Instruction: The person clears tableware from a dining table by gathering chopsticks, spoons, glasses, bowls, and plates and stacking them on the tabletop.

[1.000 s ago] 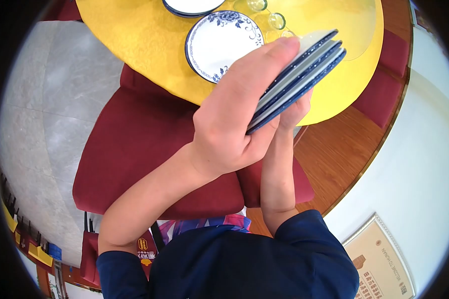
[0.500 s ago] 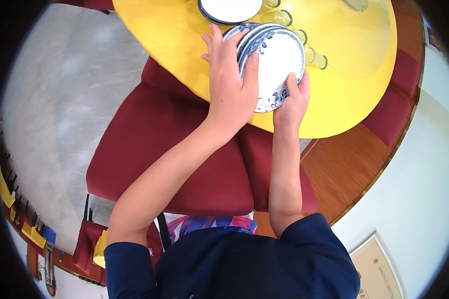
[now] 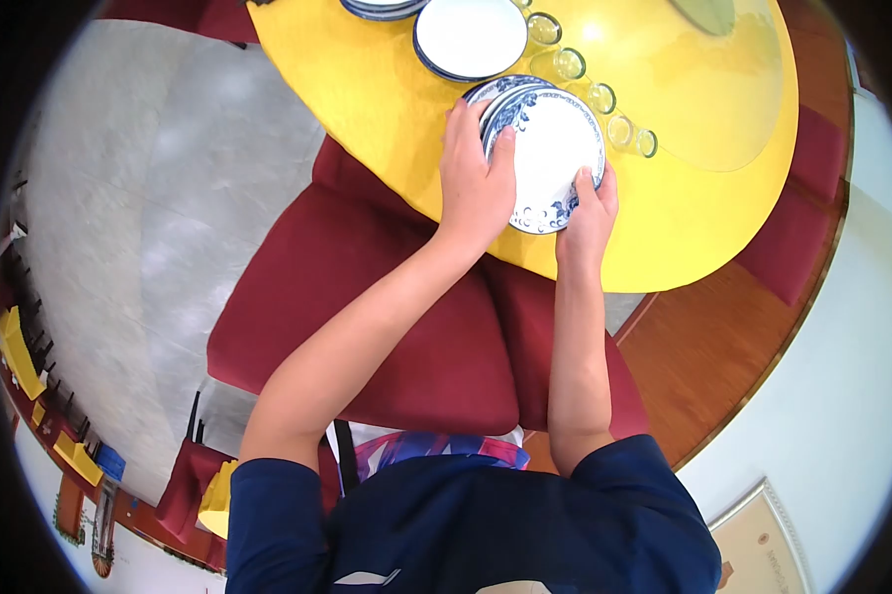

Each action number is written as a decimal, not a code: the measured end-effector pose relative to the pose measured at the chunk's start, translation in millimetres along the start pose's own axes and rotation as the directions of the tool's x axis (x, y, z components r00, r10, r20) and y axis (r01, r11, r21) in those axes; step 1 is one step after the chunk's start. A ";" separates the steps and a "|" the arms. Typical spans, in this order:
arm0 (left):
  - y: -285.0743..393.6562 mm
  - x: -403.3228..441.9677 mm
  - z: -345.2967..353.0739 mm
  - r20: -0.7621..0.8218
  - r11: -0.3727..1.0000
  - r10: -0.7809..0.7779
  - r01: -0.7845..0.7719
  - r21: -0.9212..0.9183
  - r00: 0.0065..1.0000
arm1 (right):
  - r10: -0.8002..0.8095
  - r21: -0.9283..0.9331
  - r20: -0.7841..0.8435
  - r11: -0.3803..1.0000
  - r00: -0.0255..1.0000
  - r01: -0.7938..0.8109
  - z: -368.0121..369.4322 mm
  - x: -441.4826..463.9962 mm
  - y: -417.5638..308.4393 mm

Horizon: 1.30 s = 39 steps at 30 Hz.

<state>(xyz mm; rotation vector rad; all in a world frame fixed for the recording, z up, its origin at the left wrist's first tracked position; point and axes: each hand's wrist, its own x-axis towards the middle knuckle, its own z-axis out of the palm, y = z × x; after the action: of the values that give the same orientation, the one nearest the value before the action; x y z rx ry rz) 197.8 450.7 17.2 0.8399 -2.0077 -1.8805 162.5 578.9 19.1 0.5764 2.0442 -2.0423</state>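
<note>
A stack of white plates with blue floral rims (image 3: 550,148) is held between my two hands at the near edge of the round table. My left hand (image 3: 478,183) grips the stack's left side, its thumb on the top plate's rim and its fingers along the outer edge. On the lower right, my right hand (image 3: 589,210) has its thumb over the rim, while its other fingers are mostly hidden under the plates. Another plate stack (image 3: 471,40) sits just beyond, and part of a further stack (image 3: 382,10) shows at the top edge.
Several small clear glasses (image 3: 570,64) stand in a row right of the plates. A yellow cloth (image 3: 684,233) covers the table, with a transparent turntable (image 3: 738,129) on it. Dark red chairs (image 3: 367,307) fill the space between me and the table. Wood flooring (image 3: 684,366) lies to the right.
The camera view has shifted, bringing more of the other plate stacks into sight. My left fingers, spread and partly raised before, now lie closer along the held stack's edge. The held plates look more evenly aligned.
</note>
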 end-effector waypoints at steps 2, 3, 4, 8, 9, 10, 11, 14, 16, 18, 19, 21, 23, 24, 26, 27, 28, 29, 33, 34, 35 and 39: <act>1.7 0.5 0.7 -0.017 1.000 0.025 -0.025 0.011 1.000 | -0.016 -0.012 0.002 1.000 1.000 0.016 -2.1 1.7 1.5; -0.9 0.9 2.0 -0.042 0.998 0.052 -0.051 0.036 0.998 | -0.030 -0.034 0.008 0.999 1.000 0.030 -3.6 2.8 3.9; -5.0 1.9 2.5 -0.068 0.994 0.087 -0.082 0.069 0.994 | -0.050 -0.082 -0.001 0.995 0.999 0.050 -6.6 2.5 5.0; -32.1 -2.7 21.1 -0.143 0.981 0.104 -0.078 0.179 0.984 | -0.037 -0.075 0.037 0.996 0.999 0.040 -22.9 8.1 18.7; -26.9 -1.5 17.6 -0.098 0.983 0.125 -0.110 0.144 0.987 | 0.007 -0.029 0.010 1.000 1.000 -0.007 -15.4 5.0 10.2; -17.2 -1.2 15.3 -0.094 0.990 0.117 -0.109 0.085 0.989 | 0.019 0.013 -0.018 1.000 1.000 -0.019 -13.7 10.2 11.5; -4.9 1.0 11.2 -0.081 0.993 0.082 -0.074 0.095 0.993 | -0.014 0.012 -0.011 1.000 1.000 0.014 -16.4 15.4 16.7; 17.3 1.9 7.0 -0.057 0.994 0.076 -0.071 0.084 0.995 | 0.018 0.095 0.008 0.995 1.000 -0.019 -7.2 8.2 -1.1; 19.2 -0.5 6.0 -0.041 0.995 0.059 -0.056 0.082 0.997 | 0.046 0.142 -0.007 0.989 0.999 -0.044 -7.0 4.3 -4.6; 18.0 0.8 7.1 -0.040 0.997 0.066 -0.065 0.046 0.997 | 0.031 0.128 -0.002 0.991 1.000 -0.031 -9.2 3.9 -5.5; 17.5 1.6 8.0 -0.036 0.997 0.062 -0.061 0.037 0.997 | 0.012 0.119 0.008 0.993 1.000 -0.013 -9.5 5.2 -5.9; 21.2 1.9 6.6 -0.032 0.998 0.062 -0.061 0.035 0.998 | 0.006 0.123 0.008 0.992 1.000 -0.006 -11.2 7.6 -4.2; 23.7 0.6 6.6 -0.041 0.996 0.086 -0.085 0.034 0.995 | 0.000 0.118 0.002 0.993 1.000 0.000 -12.5 8.3 0.8; 26.8 1.3 5.3 -0.045 0.992 0.120 -0.117 0.051 0.992 | -0.009 0.132 -0.011 0.991 1.000 0.011 -12.6 8.8 2.8; 27.9 3.0 5.5 -0.051 0.979 0.187 -0.182 0.088 0.981 | -0.028 0.135 -0.033 0.990 0.999 0.032 -11.6 8.3 -0.7; 27.4 3.3 6.7 -0.060 0.979 0.193 -0.188 0.083 0.979 | -0.043 0.117 -0.023 0.992 0.999 0.045 -13.8 9.1 0.3; 24.8 3.9 6.9 -0.059 0.977 0.202 -0.197 0.079 0.978 | -0.039 0.092 -0.052 0.995 0.998 0.044 -13.6 8.5 -1.4; 22.7 4.3 7.2 -0.057 0.976 0.210 -0.206 0.071 0.976 | -0.058 0.076 -0.036 0.995 0.998 0.060 -13.8 7.8 -4.0; 28.8 11.4 1.2 -0.026 0.967 0.249 -0.247 0.056 0.968 | -0.116 0.073 -0.037 0.990 0.993 0.118 -7.6 4.0 -10.3; 30.1 10.6 0.1 -0.015 0.971 0.234 -0.233 0.043 0.972 | -0.120 0.093 -0.028 0.988 0.992 0.122 -5.4 0.7 -15.6; 30.4 12.5 -0.5 0.002 0.973 0.226 -0.226 0.035 0.974 | -0.133 0.096 0.004 0.987 0.991 0.132 -4.8 0.4 -17.1; 30.2 10.9 -1.8 0.042 0.964 0.254 -0.257 0.073 0.966 | -0.124 0.160 0.009 0.980 0.992 0.121 -5.3 0.2 -17.3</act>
<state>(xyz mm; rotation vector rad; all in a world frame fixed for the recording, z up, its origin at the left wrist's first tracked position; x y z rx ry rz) 183.2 442.8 44.7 0.5396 -2.1060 -1.6914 156.1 584.6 35.0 0.4656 1.9632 -2.2878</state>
